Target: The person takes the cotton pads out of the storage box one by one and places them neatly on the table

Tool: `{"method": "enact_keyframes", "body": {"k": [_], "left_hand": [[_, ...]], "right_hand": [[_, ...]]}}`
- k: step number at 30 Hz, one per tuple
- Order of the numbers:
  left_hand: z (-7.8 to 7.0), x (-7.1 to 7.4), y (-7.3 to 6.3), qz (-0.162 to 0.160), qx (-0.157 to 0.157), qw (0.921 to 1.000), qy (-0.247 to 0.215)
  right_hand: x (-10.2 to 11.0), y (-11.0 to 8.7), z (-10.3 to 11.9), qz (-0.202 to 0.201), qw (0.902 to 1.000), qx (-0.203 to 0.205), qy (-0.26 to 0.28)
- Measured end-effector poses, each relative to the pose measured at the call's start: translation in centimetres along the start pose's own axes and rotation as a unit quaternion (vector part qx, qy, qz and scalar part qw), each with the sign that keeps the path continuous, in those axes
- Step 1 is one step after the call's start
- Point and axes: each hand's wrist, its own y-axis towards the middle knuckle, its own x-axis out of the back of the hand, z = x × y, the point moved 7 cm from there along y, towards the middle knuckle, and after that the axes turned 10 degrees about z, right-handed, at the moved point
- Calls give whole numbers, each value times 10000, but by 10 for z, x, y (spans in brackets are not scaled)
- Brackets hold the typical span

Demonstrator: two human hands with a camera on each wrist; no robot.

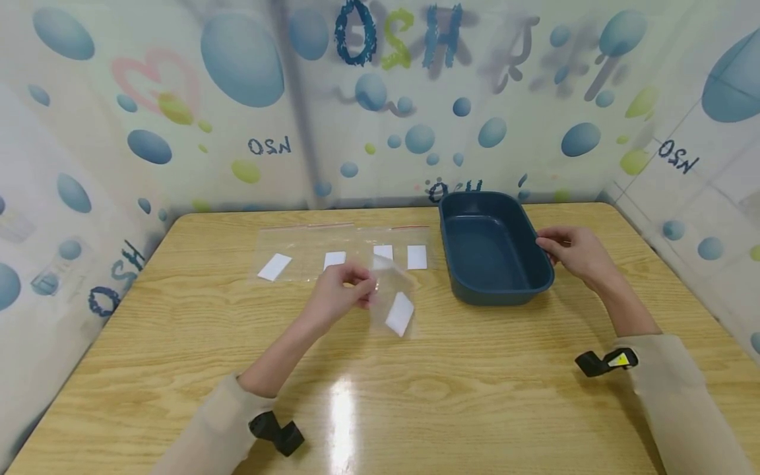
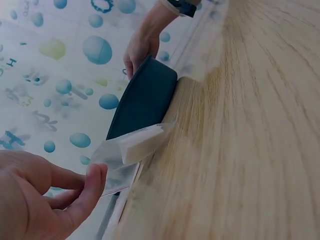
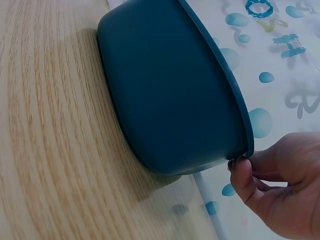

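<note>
My left hand [image 1: 341, 293] pinches the edge of a clear plastic bag [image 1: 382, 280] between thumb and fingers. Inside that bag is a white block [image 1: 400, 314]; the left wrist view shows the block [image 2: 142, 144] as a thick slab under the film. At the right, the fingers of my right hand [image 1: 572, 252] grip the rim of a dark blue basin [image 1: 495, 290]. In the right wrist view, the thumb and fingers hold the basin [image 3: 170, 90] at its lip. The basin stands on the table with nothing visible inside.
Behind the left hand, several more clear bags lie flat on the wooden table [image 1: 475, 396], with white pieces such as this one [image 1: 275, 266] in them. A patterned curtain [image 1: 380, 152] stands along the table's back edge and both sides.
</note>
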Motion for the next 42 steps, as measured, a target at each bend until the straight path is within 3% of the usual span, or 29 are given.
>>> {"method": "enact_keyframes", "body": {"k": [7, 11, 17, 29, 42], "left_hand": [[7, 6, -4, -12, 473, 9959, 773], [8, 7, -4, 53, 579, 9922, 1105], [15, 6, -3, 197, 704, 9909, 1132], [19, -1, 1, 460, 571, 9912, 1103], [21, -5, 6, 591, 731, 9835, 1547]], "right_hand": [[0, 0, 0, 10, 10000, 11, -21], [0, -1, 1, -3, 10000, 39, -56], [-1, -2, 2, -11, 10000, 63, -74], [0, -1, 2, -44, 9999, 81, -99], [0, 0, -1, -80, 9999, 81, -116]]}}
